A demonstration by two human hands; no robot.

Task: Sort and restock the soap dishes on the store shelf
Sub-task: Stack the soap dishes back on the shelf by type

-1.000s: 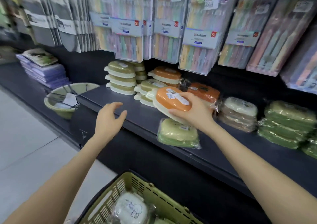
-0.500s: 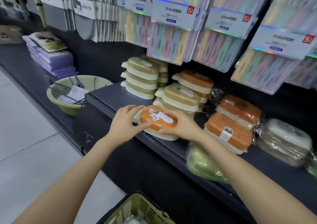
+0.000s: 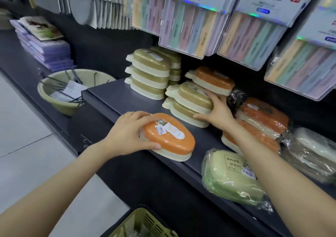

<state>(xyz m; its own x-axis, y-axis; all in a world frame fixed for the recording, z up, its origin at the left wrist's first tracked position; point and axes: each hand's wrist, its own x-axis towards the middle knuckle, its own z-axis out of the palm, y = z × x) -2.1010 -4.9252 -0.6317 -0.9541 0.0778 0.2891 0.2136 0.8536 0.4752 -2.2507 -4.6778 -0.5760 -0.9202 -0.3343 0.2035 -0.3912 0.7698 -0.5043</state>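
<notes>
A dark grey metal store shelf runs from 9 o'clock to 4 o'clock above a pale tiled floor. Clear packs of pastel strips hang at 12 o'clock and a green plastic bowl sits at 9 o'clock. The orange-lidded cream oval soap dish lies at the shelf's front edge, at centre. The left hand grips its left end, fingers curled over the lid. Half a second ago both hands held this dish. The right hand has since let go and moved toward 2 o'clock, where it clasps the right end of the two-high stack of olive-lidded soap dishes, thumb along the lower one.
</notes>
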